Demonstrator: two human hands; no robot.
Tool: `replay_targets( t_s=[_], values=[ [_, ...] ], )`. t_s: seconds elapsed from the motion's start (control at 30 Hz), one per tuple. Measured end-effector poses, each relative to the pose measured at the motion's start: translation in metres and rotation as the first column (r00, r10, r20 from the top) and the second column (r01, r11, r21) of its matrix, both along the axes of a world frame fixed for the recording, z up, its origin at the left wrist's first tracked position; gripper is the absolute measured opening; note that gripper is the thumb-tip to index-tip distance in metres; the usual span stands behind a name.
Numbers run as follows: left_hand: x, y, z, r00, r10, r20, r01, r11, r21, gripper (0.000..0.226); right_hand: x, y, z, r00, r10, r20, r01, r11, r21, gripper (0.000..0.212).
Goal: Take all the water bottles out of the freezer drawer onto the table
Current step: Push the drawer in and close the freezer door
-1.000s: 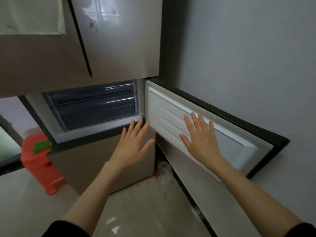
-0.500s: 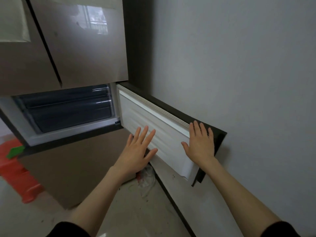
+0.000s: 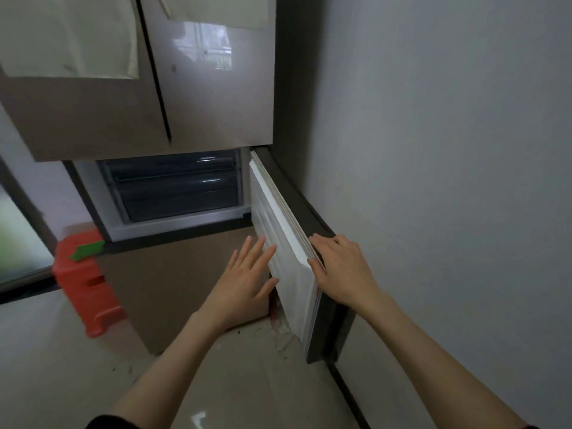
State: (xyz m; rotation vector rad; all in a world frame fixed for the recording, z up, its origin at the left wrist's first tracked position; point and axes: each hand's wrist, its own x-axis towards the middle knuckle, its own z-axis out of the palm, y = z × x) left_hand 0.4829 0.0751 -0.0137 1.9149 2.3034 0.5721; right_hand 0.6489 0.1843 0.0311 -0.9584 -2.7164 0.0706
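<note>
- Since a second earlier, your right hand (image 3: 342, 270) slid onto the freezer door (image 3: 286, 267) edge, fingers curled over it.
- Your left hand (image 3: 244, 283) hovered, fingers spread.
- Freezer drawer (image 3: 176, 188) sat inside; bottles and writing couldn't be seen.

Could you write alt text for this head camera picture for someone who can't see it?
A person's right hand grips the edge of a white-lined open freezer door; the open left hand hovers beside it. Dark drawers show inside.

Head camera looks steeply down, close on the freezer door (image 3: 288, 267)
</note>
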Motion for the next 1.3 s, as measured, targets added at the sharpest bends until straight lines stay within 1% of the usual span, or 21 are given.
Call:
replay_targets(
  t_s=[0.07, 0.17, 0.23, 0.33, 0.4, 0.57, 0.7, 0.83, 1.0, 1.03, 1.1, 1.23, 1.3],
  values=[
    [-0.014, -0.021, 0.002, 1.000, 0.012, 0.013, -0.012, 1.000, 0.024, 0.062, -0.019, -0.016, 0.004, 0.993, 0.077, -0.084, -0.085, 0.992, -0.095, 0.043],
    [-0.037, -0.054, 0.004, 0.999, 0.034, 0.013, -0.034, 0.996, 0.082, 0.060, -0.047, -0.044, 0.003, 0.959, 0.121, -0.255, -0.182, 0.956, -0.230, 0.038],
    [-0.052, -0.076, 0.004, 0.998, 0.058, 0.020, -0.060, 0.992, 0.112, 0.060, -0.066, -0.065, -0.004, 0.927, 0.163, -0.338, -0.261, 0.927, -0.270, 0.036],
    [-0.075, -0.105, 0.003, 0.994, 0.077, 0.072, -0.085, 0.988, 0.128, 0.059, -0.101, -0.093, -0.016, 0.894, 0.240, -0.379, -0.357, 0.892, -0.277, 0.035],
    [-0.091, -0.121, 0.003, 0.988, 0.097, 0.119, -0.116, 0.981, 0.159, 0.059, -0.131, -0.106, -0.019, 0.885, 0.285, -0.368, -0.396, 0.877, -0.272, 0.035],
    [-0.136, -0.147, 0.001, 0.969, 0.210, 0.132, -0.230, 0.959, 0.167, 0.064, -0.195, -0.124, -0.023, 0.877, 0.366, -0.312, -0.451, 0.851, -0.268, 0.041],
    [-0.178, -0.152, 0.004, 0.934, 0.351, 0.070, -0.358, 0.919, 0.163, 0.070, -0.238, -0.120, -0.030, 0.860, 0.445, -0.249, -0.499, 0.834, -0.234, 0.047],
    [-0.219, -0.150, 0.007, 0.898, 0.439, 0.003, -0.433, 0.883, 0.180, 0.066, -0.285, -0.104, -0.037, 0.839, 0.529, -0.130, -0.543, 0.832, -0.114, 0.058],
    [-0.281, -0.146, 0.011, 0.876, 0.481, 0.017, -0.477, 0.863, 0.166, 0.060, -0.354, -0.083, -0.033, 0.792, 0.606, -0.071, -0.602, 0.795, 0.069, 0.053],
    [-0.294, -0.145, 0.010, 0.871, 0.490, 0.018, -0.486, 0.858, 0.168, 0.059, -0.369, -0.077, -0.032, 0.786, 0.616, -0.063, -0.609, 0.787, 0.101, 0.052],
    [-0.319, -0.141, 0.012, 0.859, 0.511, 0.011, -0.507, 0.849, 0.150, 0.058, -0.396, -0.066, -0.029, 0.788, 0.615, -0.043, -0.607, 0.786, 0.114, 0.051],
    [-0.366, -0.129, 0.019, 0.822, 0.563, -0.086, -0.557, 0.826, 0.092, 0.054, -0.441, -0.036, -0.023, 0.793, 0.609, -0.011, -0.604, 0.788, 0.115, 0.049],
    [-0.383, -0.123, 0.020, 0.801, 0.590, -0.100, -0.585, 0.807, 0.080, 0.053, -0.460, -0.023, -0.021, 0.802, 0.597, 0.007, -0.594, 0.797, 0.113, 0.049]
  ],
)
